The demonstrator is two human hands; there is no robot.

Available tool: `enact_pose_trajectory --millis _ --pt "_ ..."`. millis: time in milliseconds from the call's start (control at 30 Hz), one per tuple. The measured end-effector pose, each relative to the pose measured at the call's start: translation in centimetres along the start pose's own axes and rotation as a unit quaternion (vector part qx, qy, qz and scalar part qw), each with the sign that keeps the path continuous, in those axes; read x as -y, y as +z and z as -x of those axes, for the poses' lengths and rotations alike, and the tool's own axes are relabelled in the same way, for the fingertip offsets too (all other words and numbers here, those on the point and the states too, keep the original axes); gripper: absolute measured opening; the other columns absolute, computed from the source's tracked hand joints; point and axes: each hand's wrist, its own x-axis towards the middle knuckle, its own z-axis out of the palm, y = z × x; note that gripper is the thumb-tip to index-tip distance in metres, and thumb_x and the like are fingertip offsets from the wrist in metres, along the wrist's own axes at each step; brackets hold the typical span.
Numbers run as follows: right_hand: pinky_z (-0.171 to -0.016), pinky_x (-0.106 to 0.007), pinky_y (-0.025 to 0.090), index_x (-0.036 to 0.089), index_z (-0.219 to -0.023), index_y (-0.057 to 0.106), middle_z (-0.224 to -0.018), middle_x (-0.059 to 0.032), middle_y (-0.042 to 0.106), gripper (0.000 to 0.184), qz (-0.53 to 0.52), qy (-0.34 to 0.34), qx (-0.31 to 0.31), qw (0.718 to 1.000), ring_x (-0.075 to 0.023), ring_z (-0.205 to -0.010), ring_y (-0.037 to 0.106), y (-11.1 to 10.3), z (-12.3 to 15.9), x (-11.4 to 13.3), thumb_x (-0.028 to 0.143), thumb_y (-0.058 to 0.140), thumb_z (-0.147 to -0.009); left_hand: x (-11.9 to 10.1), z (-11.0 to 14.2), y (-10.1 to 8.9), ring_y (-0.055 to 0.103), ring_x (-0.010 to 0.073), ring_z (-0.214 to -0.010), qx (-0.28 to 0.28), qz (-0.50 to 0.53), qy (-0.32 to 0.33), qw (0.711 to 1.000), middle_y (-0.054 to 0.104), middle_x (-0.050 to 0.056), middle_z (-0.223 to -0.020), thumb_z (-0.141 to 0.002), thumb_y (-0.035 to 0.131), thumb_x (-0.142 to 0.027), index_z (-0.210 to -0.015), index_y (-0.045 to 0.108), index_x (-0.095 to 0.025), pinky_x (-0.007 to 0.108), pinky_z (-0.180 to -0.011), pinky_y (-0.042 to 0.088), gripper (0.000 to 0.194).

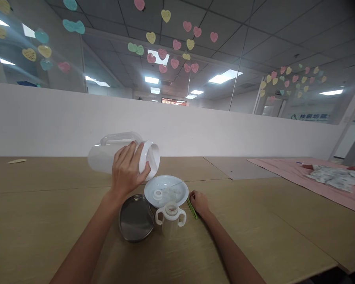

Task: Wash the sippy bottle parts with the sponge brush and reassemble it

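Note:
My left hand [127, 169] grips a translucent white pitcher [106, 154] near its wide mouth and holds it tipped on its side above the table. A thin stream runs from the mouth down into a white bowl [177, 184] that holds small clear parts. In front of the bowl stands a clear two-handled baby cup [170, 216]. My right hand [198, 202] rests on the table right of the bowl, its fingers curled beside a green stick-like tool [192, 208]; whether it grips the tool is unclear.
A steel tray [135, 219] lies left of the cup. The wooden table [47, 205] runs to a white partition wall [225, 130]. At the far right a pink mat [328, 183] carries a patterned cloth [337, 176]. Paper hearts hang on glass above.

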Motion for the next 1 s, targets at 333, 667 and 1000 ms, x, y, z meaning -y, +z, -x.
enact_pose_trajectory --millis 333,667,1000 --pt "-0.062 -0.021 0.031 0.017 -0.086 0.064 -0.090 -0.0060 0.066 0.023 0.013 -0.011 0.003 1.000 -0.0147 -0.082 0.059 -0.1 0.1 0.1 0.014 0.042 -0.079 1.2 -1.2 -1.9 0.056 0.0236 -0.103 -0.021 0.268 -0.399 0.877 0.062 0.004 -0.111 -0.072 0.052 -0.035 -0.109 0.060 -0.019 0.036 -0.087 0.047 0.041" --pt "-0.061 -0.022 0.030 0.016 -0.085 0.063 -0.088 -0.0067 0.066 0.022 0.029 -0.018 0.006 0.999 -0.0155 -0.080 0.059 -0.4 0.2 0.3 0.013 0.042 -0.078 -2.7 -2.5 -5.2 0.060 0.0260 -0.093 0.094 0.111 -0.252 0.957 0.066 0.003 -0.102 -0.067 0.052 -0.036 -0.107 0.062 -0.023 0.038 -0.083 0.046 0.043" --pt "-0.062 -0.021 0.031 0.016 -0.086 0.063 -0.088 -0.0068 0.066 0.022 0.029 -0.017 0.015 0.999 -0.0149 -0.081 0.059 -0.8 0.4 0.5 0.014 0.042 -0.078 -4.8 -2.5 -5.9 0.059 0.0220 -0.082 0.115 0.002 -0.077 0.990 0.067 0.003 -0.091 -0.068 0.046 -0.031 -0.106 0.058 -0.022 0.036 -0.082 0.042 0.041"
